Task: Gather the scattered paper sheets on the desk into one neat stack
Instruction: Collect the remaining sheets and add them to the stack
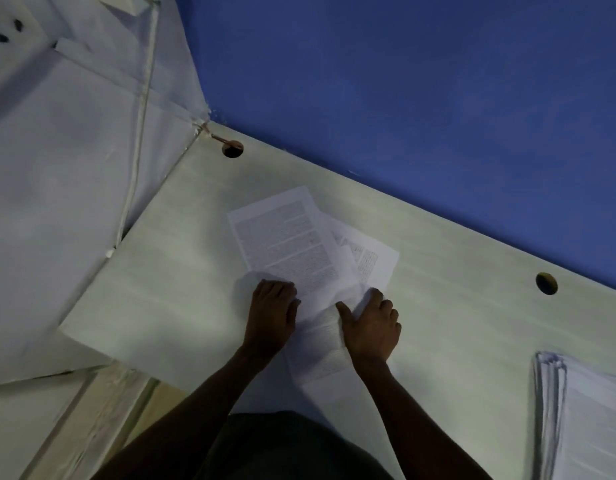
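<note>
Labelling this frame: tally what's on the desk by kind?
Loose white printed paper sheets: 3 visible, overlapping (top sheet, sheet under it to the right, near sheet)
Thick white paper stack: 1
Round cable holes in the pale desk: 2 ()
Total: 6

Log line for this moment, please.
left hand on printed sheets | right hand gripping sheet edge | sheets overlapped, uneven | separate stack right
</note>
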Action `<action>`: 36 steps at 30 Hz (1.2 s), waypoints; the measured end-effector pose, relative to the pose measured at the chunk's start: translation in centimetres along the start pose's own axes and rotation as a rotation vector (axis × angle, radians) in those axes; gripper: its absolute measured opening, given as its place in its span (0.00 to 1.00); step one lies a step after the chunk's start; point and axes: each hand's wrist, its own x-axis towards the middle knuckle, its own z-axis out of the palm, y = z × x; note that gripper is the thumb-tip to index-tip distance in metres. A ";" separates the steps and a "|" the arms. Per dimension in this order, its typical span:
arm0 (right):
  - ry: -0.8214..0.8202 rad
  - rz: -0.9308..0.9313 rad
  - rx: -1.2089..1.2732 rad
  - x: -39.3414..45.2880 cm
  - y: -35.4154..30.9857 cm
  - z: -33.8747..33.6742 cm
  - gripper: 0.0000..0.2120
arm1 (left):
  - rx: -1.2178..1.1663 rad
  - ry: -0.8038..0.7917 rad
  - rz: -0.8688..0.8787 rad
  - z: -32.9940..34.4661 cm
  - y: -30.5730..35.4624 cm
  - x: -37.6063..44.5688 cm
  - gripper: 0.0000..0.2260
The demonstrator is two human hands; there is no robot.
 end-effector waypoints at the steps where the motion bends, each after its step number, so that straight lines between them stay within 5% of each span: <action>1: -0.020 -0.005 0.040 -0.3 0.5 0.0 0.35 | -0.027 0.010 -0.017 -0.2 0.3 -0.2 0.06; 9: -0.135 -0.035 0.550 0.5 2.6 -0.8 0.08 | -0.021 -0.089 -0.270 -0.2 1.0 -1.5 0.32; 16: -0.165 -0.085 0.576 4.9 1.5 -2.6 0.11 | -0.040 -0.131 -0.191 -0.6 0.4 -2.0 0.32; 21: -0.013 -0.207 0.394 9.0 -2.0 -4.1 0.23 | -0.062 -0.129 -0.218 -1.4 0.8 -2.4 0.32; 24: -0.157 -0.184 0.358 11.5 -4.3 -4.3 0.38 | -0.084 -0.087 -0.217 -1.4 0.7 -3.2 0.29; 29: -0.319 -0.353 -0.190 12.1 -5.2 -3.3 0.61 | -0.142 -0.016 -0.323 -2.0 1.3 -3.5 0.17; 33: -0.400 -0.251 -0.079 11.3 -4.7 -2.8 0.46 | -0.207 0.225 -0.648 -2.6 4.1 -4.1 0.19; 36: -0.449 -0.246 0.181 10.4 -3.0 -3.4 0.31 | -0.304 0.202 -0.897 -2.8 5.5 -3.9 0.25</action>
